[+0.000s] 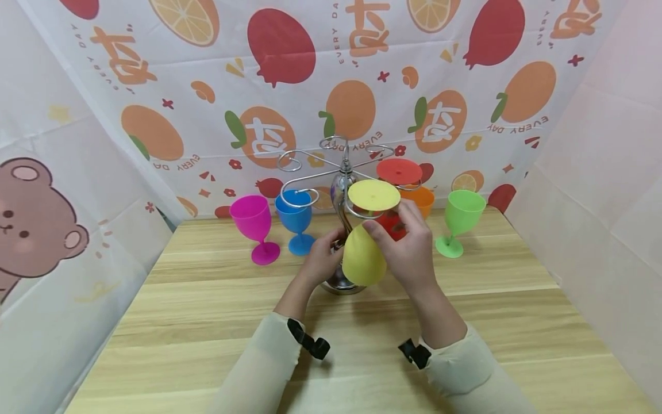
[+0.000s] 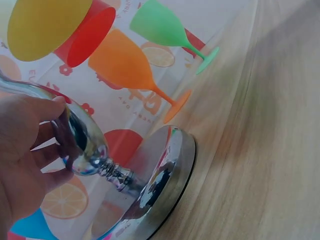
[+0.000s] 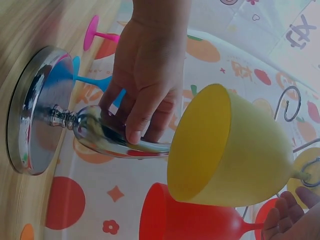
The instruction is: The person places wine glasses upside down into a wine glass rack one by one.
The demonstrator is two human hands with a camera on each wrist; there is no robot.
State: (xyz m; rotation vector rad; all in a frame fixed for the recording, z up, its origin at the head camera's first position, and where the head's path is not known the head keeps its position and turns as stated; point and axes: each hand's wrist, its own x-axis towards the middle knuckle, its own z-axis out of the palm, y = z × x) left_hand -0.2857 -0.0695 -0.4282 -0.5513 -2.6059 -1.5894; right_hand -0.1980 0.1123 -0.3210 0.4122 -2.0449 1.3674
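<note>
A chrome goblet rack (image 1: pixel 341 282) with curled wire arms stands on the table. My left hand (image 1: pixel 324 257) grips its curved post, thumb on one side and fingers on the other, as the left wrist view shows. A yellow goblet (image 1: pixel 364 259) hangs upside down, its stem in a wire loop and its round foot above. Beside the loop is my right hand (image 1: pixel 411 247), thumb and fingers spread around the stem; in the right wrist view the loosely bent fingers (image 3: pixel 286 212) appear apart from the stem. A red goblet (image 3: pixel 192 217) hangs upside down behind, partly hidden.
Upright goblets stand along the table's back: magenta (image 1: pixel 251 218) and blue (image 1: pixel 295 221) at left, orange (image 1: pixel 421 199) and green (image 1: pixel 464 213) at right. Several wire loops (image 1: pixel 300 198) stick out from the rack's top. A fruit-printed cloth (image 1: pixel 320 69) hangs behind.
</note>
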